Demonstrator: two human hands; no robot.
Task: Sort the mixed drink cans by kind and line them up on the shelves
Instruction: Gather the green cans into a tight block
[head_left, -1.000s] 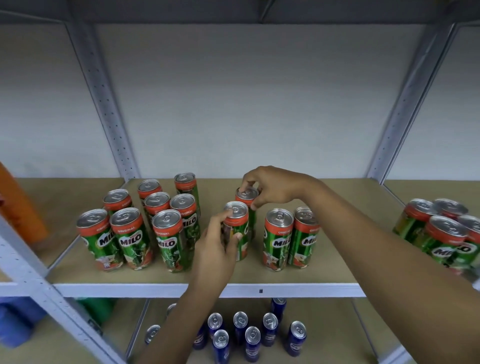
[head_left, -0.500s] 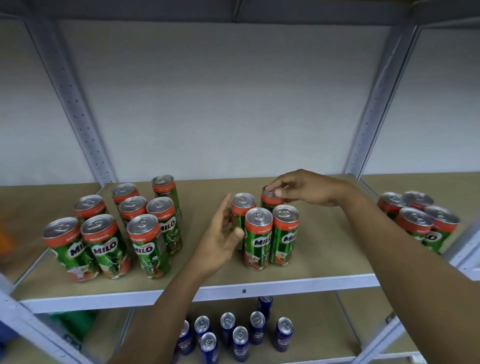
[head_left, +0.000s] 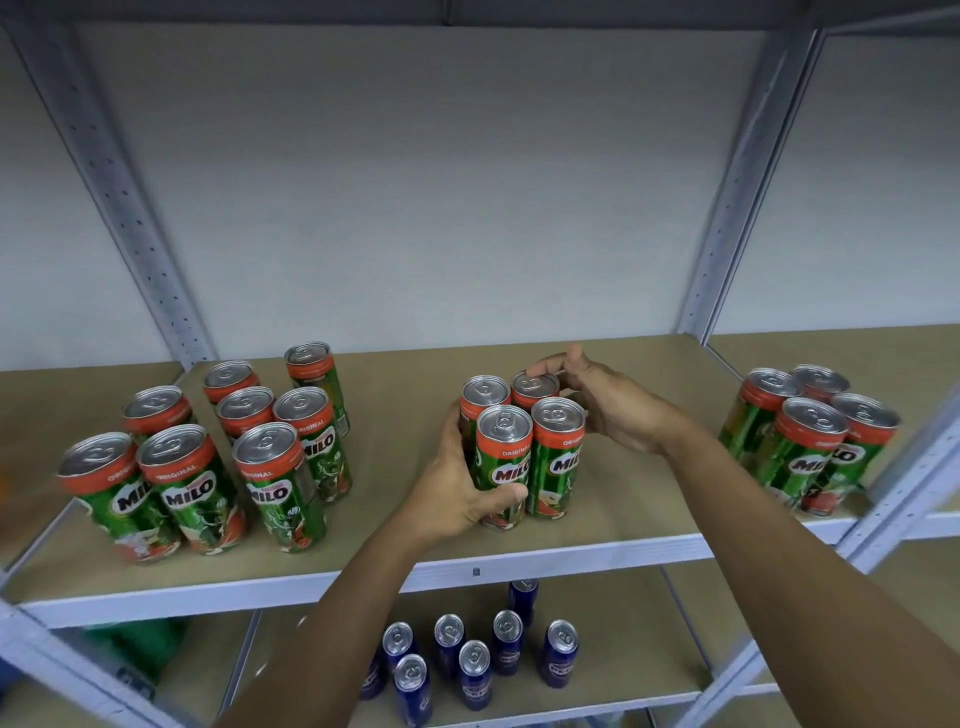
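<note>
Left hand (head_left: 457, 493): curled round the left side of the four-can Milo cluster (head_left: 522, 447) at frame centre, thumb pressed on the front-left can.
Right hand (head_left: 608, 410): fingers curved against the cluster's right side, fingertips on the back-right can's rim.
Cluster: upright on the upper shelf (head_left: 623, 525), cans touching.
Other Milo cans (head_left: 208, 452): grouped at the left.
Blue cans (head_left: 475, 654): lower shelf, bottom centre.

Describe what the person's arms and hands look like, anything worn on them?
Both arms are bare as far as the frame shows: no sleeves, gloves, watch or bands on either forearm or wrist. The left hand and right hand show no rings on the fingers in view, though some are hidden behind the cans. Nails look short and unpainted.
</note>
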